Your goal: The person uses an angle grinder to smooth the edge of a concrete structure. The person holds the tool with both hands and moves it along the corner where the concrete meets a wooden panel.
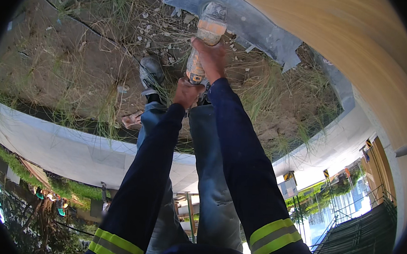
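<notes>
A dusty orange-and-grey power tool (210, 28) points away from me, its head close to a grey slab edge (259, 21). My right hand (210, 58) is wrapped round the middle of its body. Lower down, my left hand (188, 93) grips the rear end of the same tool. Whether the head touches the slab, I cannot tell. My grey boot (150, 72) stands on dirt with dry grass and rubble, just left of the tool.
A curved wood-coloured panel (340, 32) fills the upper right. A black cable (88, 32) crosses the dirt at upper left. A pale concrete edge (45, 129) runs behind my legs. Green railings or scaffolding (347, 238) appear at lower right, greenery at lower left.
</notes>
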The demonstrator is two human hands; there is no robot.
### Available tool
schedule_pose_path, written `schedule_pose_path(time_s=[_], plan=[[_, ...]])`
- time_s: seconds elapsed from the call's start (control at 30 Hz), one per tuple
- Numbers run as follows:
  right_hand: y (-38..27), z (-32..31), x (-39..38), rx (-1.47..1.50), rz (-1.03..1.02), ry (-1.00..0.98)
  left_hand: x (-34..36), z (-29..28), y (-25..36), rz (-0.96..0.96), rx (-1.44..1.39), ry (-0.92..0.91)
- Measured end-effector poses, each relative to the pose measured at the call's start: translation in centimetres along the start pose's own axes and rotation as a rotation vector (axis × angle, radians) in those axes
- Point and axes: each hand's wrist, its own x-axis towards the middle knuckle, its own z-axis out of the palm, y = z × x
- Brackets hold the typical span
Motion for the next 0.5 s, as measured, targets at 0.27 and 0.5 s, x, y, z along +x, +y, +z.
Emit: schedule_pose_path(time_s=[0.27,0.5], plan=[[2.0,-0.3,-1.9,-0.016,0.033,0.023,-2.0,-0.7,-1.7,-0.130,0.088,0.044],[0.2,-0.7,1.1,0.028,-0.021,0.065,0.3,0.4,1.0,-0.007,0.013,-0.010]])
